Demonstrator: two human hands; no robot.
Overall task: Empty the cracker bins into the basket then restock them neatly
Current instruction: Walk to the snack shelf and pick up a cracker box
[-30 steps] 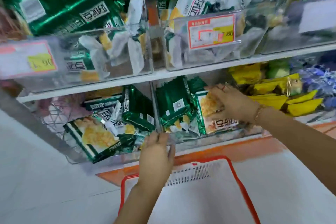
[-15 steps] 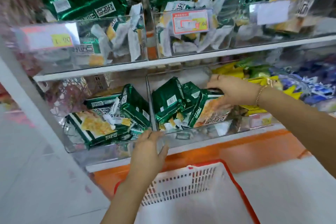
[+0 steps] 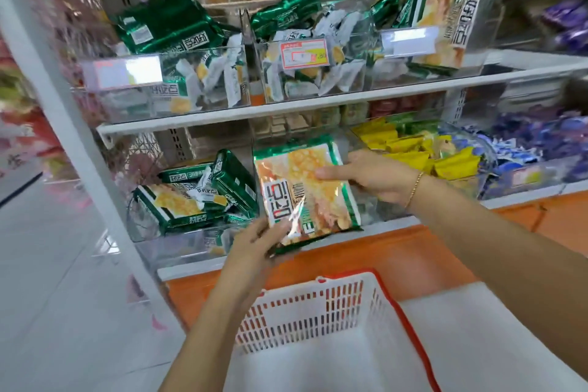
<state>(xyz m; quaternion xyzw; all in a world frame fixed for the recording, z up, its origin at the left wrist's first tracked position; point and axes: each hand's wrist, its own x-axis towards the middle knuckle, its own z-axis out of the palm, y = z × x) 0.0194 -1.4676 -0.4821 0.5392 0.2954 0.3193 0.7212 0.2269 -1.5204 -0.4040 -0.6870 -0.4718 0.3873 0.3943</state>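
A cracker pack point(image 3: 305, 191) has left the bin — both hands now grip it.

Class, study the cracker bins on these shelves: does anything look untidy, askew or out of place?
Yes. In the lower left bin the green cracker packs lie jumbled, tilted at mixed angles. In the upper left bin a large green pack sits heaped over loose small packets, above the rim.

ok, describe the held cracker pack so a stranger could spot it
Find the white slotted plastic basket with the red rim, bottom centre. Just above it, the left hand and right hand hold a large flat foil cracker pack. Unlike the green packs lying in the clear bins, it alone is in hand, its yellow cracker picture facing the camera.
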